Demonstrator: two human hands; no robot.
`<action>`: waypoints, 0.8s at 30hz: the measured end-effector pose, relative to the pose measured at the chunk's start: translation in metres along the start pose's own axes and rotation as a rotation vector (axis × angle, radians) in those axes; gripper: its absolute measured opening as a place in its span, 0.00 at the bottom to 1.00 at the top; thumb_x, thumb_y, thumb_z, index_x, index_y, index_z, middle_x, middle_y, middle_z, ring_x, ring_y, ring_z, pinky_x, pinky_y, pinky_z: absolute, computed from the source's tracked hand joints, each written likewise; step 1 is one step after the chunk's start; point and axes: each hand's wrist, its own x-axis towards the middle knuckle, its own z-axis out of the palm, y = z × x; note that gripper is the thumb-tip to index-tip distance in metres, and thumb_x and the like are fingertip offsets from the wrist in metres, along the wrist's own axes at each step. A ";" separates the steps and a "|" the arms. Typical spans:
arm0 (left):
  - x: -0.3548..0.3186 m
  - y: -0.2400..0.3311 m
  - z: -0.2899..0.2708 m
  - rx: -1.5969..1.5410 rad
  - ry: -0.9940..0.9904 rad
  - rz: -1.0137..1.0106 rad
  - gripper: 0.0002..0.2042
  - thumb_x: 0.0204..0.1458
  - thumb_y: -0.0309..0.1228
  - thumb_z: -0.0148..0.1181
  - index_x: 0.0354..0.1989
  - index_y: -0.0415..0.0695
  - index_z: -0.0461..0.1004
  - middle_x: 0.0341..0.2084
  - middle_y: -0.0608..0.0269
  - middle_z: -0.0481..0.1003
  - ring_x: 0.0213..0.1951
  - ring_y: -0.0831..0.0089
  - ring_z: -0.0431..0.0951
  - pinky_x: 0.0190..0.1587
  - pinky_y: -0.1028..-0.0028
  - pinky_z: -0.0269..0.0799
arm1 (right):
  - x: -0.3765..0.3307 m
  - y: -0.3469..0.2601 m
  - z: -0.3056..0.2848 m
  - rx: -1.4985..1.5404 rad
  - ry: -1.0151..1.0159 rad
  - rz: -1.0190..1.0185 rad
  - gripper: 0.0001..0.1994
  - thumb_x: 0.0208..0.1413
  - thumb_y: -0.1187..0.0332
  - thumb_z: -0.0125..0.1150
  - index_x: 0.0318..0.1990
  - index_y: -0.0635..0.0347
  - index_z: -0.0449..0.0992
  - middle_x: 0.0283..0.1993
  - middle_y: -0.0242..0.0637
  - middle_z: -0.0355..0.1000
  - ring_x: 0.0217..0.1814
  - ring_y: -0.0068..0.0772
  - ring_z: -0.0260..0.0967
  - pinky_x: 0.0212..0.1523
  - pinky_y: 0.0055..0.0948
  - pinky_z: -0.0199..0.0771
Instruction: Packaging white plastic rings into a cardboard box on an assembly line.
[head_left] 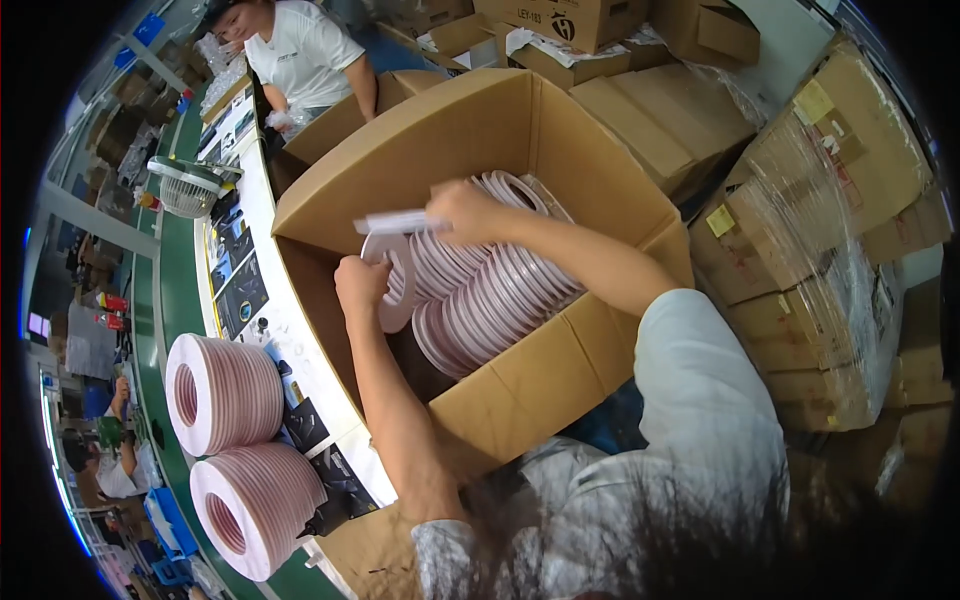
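Cluttered packing room, open cardboard box [560,370], your left hand [360,285] fingers gripping a pink-white ring [398,300], your right hand [462,212] fingers pinching a white strip [395,222].

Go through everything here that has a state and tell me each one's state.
Large cardboard box: open, flaps up, holding a row of rings.
Ring: lifted from the row, gripped by left hand.
Right hand: closed on a white strip.
Two ring stacks: lying sideways on the table.

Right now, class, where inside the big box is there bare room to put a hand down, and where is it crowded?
Bare room: the box floor below the left hand, beside the near-left wall. Crowded: the centre and right, filled by rows of rings under the right hand.
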 end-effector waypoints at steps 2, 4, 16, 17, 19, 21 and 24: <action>-0.005 -0.002 0.002 -0.076 0.147 0.088 0.20 0.41 0.40 0.68 0.27 0.30 0.78 0.25 0.37 0.76 0.33 0.44 0.79 0.39 0.58 0.74 | 0.012 -0.010 -0.017 0.133 0.642 0.173 0.06 0.38 0.72 0.62 0.24 0.60 0.71 0.31 0.46 0.72 0.35 0.52 0.71 0.38 0.44 0.70; -0.001 0.008 -0.009 -0.108 0.157 0.151 0.20 0.41 0.41 0.68 0.29 0.31 0.78 0.26 0.37 0.77 0.35 0.44 0.79 0.39 0.57 0.75 | 0.010 0.005 -0.001 0.025 0.527 -0.055 0.06 0.38 0.71 0.62 0.26 0.60 0.73 0.32 0.47 0.72 0.35 0.52 0.71 0.36 0.41 0.71; -0.030 0.024 -0.028 -0.279 0.722 0.568 0.12 0.43 0.31 0.64 0.30 0.34 0.73 0.24 0.42 0.75 0.30 0.45 0.77 0.33 0.58 0.72 | 0.002 0.025 -0.010 0.285 -0.069 0.638 0.11 0.40 0.62 0.65 0.24 0.63 0.79 0.19 0.40 0.74 0.19 0.30 0.71 0.26 0.29 0.72; -0.027 0.026 -0.025 -0.140 0.528 0.762 0.11 0.42 0.28 0.65 0.32 0.36 0.73 0.25 0.42 0.75 0.31 0.46 0.77 0.32 0.59 0.72 | 0.006 0.026 -0.010 0.475 -0.034 0.545 0.11 0.40 0.63 0.66 0.24 0.64 0.79 0.18 0.39 0.74 0.18 0.28 0.71 0.25 0.28 0.70; -0.015 0.031 0.002 0.174 0.266 0.610 0.09 0.42 0.27 0.65 0.30 0.37 0.73 0.23 0.44 0.75 0.27 0.48 0.77 0.32 0.63 0.73 | 0.009 0.021 -0.017 0.471 -0.100 0.543 0.08 0.40 0.68 0.68 0.22 0.64 0.79 0.16 0.35 0.72 0.17 0.24 0.68 0.22 0.25 0.67; -0.012 0.038 0.010 -0.186 0.381 0.602 0.08 0.42 0.27 0.65 0.28 0.38 0.74 0.22 0.48 0.76 0.24 0.53 0.78 0.31 0.64 0.73 | -0.003 0.033 -0.007 0.552 -0.074 0.551 0.08 0.38 0.70 0.69 0.21 0.64 0.77 0.16 0.34 0.72 0.17 0.24 0.69 0.22 0.25 0.67; -0.018 0.027 -0.011 -0.125 0.547 0.736 0.07 0.43 0.28 0.66 0.26 0.39 0.75 0.18 0.50 0.75 0.24 0.55 0.78 0.30 0.66 0.73 | 0.003 0.023 -0.005 0.538 -0.038 0.516 0.08 0.35 0.68 0.70 0.20 0.63 0.77 0.17 0.36 0.73 0.17 0.25 0.70 0.23 0.26 0.70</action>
